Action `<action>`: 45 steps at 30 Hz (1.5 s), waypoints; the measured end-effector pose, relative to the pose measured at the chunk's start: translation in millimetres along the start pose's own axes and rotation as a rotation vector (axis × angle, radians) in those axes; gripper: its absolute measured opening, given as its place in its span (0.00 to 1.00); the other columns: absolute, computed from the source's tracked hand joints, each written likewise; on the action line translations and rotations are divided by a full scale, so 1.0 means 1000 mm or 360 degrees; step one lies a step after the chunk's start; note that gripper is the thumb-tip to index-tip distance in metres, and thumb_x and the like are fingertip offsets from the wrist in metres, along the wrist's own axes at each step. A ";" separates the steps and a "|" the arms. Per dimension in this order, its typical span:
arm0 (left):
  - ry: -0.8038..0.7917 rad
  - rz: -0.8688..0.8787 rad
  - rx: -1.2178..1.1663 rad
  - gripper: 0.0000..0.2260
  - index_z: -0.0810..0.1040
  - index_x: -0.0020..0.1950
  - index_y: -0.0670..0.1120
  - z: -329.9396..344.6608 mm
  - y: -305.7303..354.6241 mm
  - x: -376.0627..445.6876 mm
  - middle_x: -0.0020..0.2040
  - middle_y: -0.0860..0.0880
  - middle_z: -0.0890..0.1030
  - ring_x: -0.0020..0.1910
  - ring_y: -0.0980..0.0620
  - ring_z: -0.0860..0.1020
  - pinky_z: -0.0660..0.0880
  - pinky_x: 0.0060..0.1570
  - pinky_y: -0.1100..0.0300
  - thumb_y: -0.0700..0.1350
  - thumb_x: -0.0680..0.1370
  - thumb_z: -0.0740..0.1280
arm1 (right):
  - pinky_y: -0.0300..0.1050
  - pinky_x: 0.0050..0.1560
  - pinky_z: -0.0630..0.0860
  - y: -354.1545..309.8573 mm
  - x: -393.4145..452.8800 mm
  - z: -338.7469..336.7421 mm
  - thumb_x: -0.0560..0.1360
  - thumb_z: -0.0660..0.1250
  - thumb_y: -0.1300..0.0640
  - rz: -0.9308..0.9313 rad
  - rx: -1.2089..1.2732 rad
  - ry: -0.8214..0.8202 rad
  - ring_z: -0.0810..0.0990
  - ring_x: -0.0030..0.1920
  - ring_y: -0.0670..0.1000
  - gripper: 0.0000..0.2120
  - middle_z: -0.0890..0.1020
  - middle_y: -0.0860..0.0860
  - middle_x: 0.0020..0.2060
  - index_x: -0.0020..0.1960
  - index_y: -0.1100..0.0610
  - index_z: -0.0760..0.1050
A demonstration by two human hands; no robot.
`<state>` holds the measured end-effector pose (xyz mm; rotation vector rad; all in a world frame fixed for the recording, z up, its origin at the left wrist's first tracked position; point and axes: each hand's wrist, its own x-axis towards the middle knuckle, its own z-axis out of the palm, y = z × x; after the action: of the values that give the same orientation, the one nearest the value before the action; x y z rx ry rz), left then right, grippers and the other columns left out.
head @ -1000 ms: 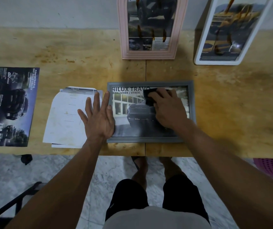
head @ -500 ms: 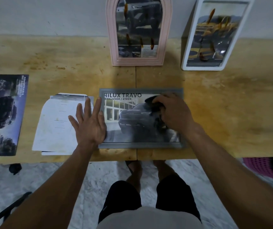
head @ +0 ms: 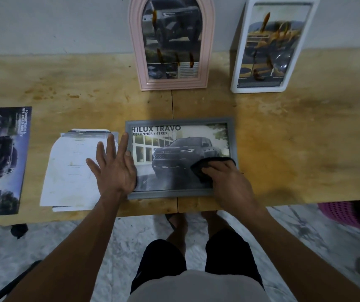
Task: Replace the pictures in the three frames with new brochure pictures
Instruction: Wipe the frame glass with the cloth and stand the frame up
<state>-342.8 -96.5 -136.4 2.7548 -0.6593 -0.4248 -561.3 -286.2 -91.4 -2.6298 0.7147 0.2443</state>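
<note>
We judge the step in hand to be wiping the glass of the grey frame (head: 180, 123), which lies flat on the wooden table (head: 294, 149) near its front edge, with a truck brochure picture (head: 174, 153) already inside. Right hand (head: 229, 184) is closed down on a dark cloth (head: 205, 165), pressing it against the lower right part of the glass. Left hand (head: 113, 168) lies flat with fingers spread, gripping nothing; its thumb side rests on the frame's left edge, and the rest of the hand lies over the stack of loose papers (head: 66, 171) just beside the frame. The pink arched frame (head: 136, 51) and the white frame (head: 240, 62) stand against the wall at the back, each showing a vehicle picture, so we take the task to be near its end. To wipe well: keep the flat hand bearing down so the frame cannot skate toward the table edge; run the cloth in overlapping passes out to the corners; press lightly, since hard pressure could flex the glass. Upper left region by the printed title looks unreached by the cloth as it sits now. A further brochure (head: 0, 160) lies at the far left, well apart
</note>
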 end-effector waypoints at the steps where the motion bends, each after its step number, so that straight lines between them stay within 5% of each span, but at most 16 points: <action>1: -0.0011 0.0002 0.0009 0.24 0.49 0.80 0.64 0.000 0.001 0.000 0.82 0.51 0.52 0.80 0.43 0.47 0.42 0.74 0.32 0.59 0.83 0.41 | 0.54 0.48 0.80 -0.002 -0.003 0.000 0.70 0.65 0.67 -0.0003 0.0002 -0.0019 0.76 0.55 0.59 0.20 0.81 0.52 0.58 0.60 0.55 0.81; 6: -0.0090 -0.0001 0.0016 0.24 0.48 0.79 0.65 -0.005 -0.001 0.001 0.82 0.51 0.51 0.80 0.43 0.46 0.43 0.73 0.32 0.60 0.82 0.40 | 0.34 0.56 0.70 -0.010 0.013 -0.024 0.78 0.61 0.63 0.0260 0.0699 -0.0184 0.76 0.59 0.48 0.18 0.80 0.46 0.60 0.63 0.49 0.78; 9: -0.0164 0.0047 0.0031 0.24 0.47 0.79 0.66 -0.012 -0.006 0.003 0.82 0.51 0.49 0.80 0.43 0.45 0.44 0.73 0.32 0.61 0.82 0.40 | 0.26 0.43 0.66 -0.008 0.041 -0.043 0.79 0.62 0.62 0.0484 0.0870 0.0266 0.74 0.51 0.45 0.16 0.78 0.48 0.55 0.64 0.51 0.74; 12: -0.0162 0.0094 0.0072 0.24 0.46 0.79 0.67 -0.017 -0.010 0.003 0.82 0.53 0.49 0.80 0.44 0.46 0.46 0.73 0.33 0.62 0.82 0.39 | 0.35 0.50 0.66 -0.010 0.064 -0.044 0.81 0.59 0.58 0.0698 0.0761 0.0599 0.74 0.56 0.52 0.14 0.73 0.56 0.63 0.66 0.58 0.71; 15: -0.0147 0.0097 0.0064 0.23 0.46 0.79 0.67 -0.014 -0.012 0.002 0.82 0.54 0.48 0.80 0.44 0.46 0.45 0.73 0.33 0.61 0.82 0.40 | 0.49 0.66 0.63 -0.017 0.074 -0.026 0.84 0.52 0.56 0.0654 0.0370 0.0370 0.67 0.66 0.59 0.18 0.70 0.60 0.69 0.69 0.63 0.70; 21: -0.0127 0.0075 0.0062 0.22 0.45 0.78 0.68 -0.008 -0.015 0.003 0.82 0.56 0.47 0.80 0.46 0.44 0.43 0.74 0.34 0.59 0.84 0.42 | 0.61 0.64 0.67 -0.056 0.084 -0.004 0.80 0.55 0.59 0.0490 0.0223 0.0350 0.68 0.65 0.65 0.20 0.72 0.64 0.68 0.69 0.68 0.70; 31: -0.0087 0.0058 0.0067 0.21 0.45 0.78 0.68 -0.005 -0.015 0.004 0.82 0.56 0.47 0.80 0.47 0.45 0.44 0.74 0.35 0.58 0.85 0.42 | 0.54 0.66 0.65 -0.114 0.111 0.022 0.79 0.58 0.56 0.0208 0.0247 0.0152 0.63 0.65 0.60 0.21 0.67 0.56 0.71 0.71 0.60 0.68; 37: -0.0137 0.0027 0.0076 0.21 0.43 0.78 0.69 -0.004 -0.018 0.005 0.81 0.58 0.44 0.80 0.49 0.42 0.42 0.75 0.37 0.58 0.84 0.39 | 0.55 0.68 0.64 -0.160 0.124 0.040 0.72 0.41 0.43 0.0040 0.0276 -0.0167 0.62 0.69 0.60 0.36 0.62 0.54 0.73 0.74 0.57 0.62; 45: -0.0130 0.0045 0.0026 0.21 0.45 0.78 0.69 -0.008 -0.016 0.004 0.82 0.57 0.46 0.80 0.48 0.43 0.42 0.75 0.36 0.59 0.84 0.40 | 0.59 0.60 0.72 -0.125 0.074 0.035 0.79 0.62 0.53 -0.0100 -0.0025 -0.0135 0.64 0.65 0.63 0.26 0.64 0.56 0.71 0.75 0.56 0.62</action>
<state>-330.8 -83.3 -135.5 2.7521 -0.7236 -0.5307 -435.7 -206.3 -101.2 -2.6340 0.6030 0.3424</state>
